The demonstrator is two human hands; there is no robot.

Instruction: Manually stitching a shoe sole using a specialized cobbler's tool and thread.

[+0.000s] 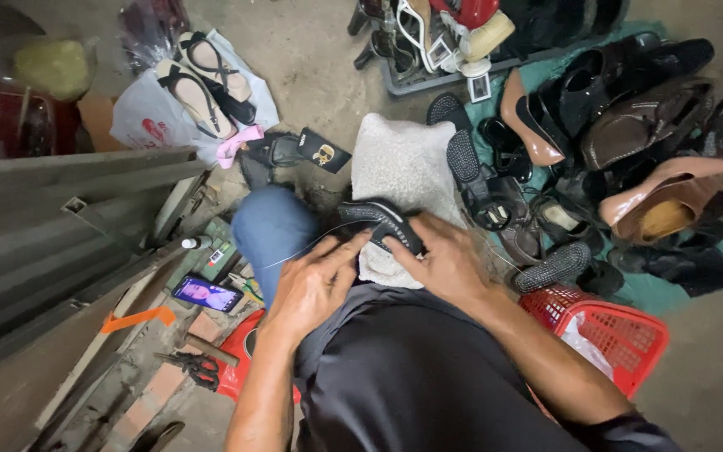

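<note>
A black studded sandal [376, 219] rests on a whitish cloth [402, 167] spread over my knee. My left hand [313, 280] pinches its near left edge, and a thin thread runs off to the left from under the fingers. My right hand [442, 255] presses on the sandal's right side with the fingers curled over it. My other knee, in blue cloth [271, 228], lies just left of the sandal.
A heap of dark and tan shoes [629, 142] fills the right. A red plastic basket [608, 331] stands by my right arm. A phone [206, 293], scissors [194, 367] and small tools lie at lower left beside grey metal bars [52, 226]. Sandals sit on a white bag [202, 84].
</note>
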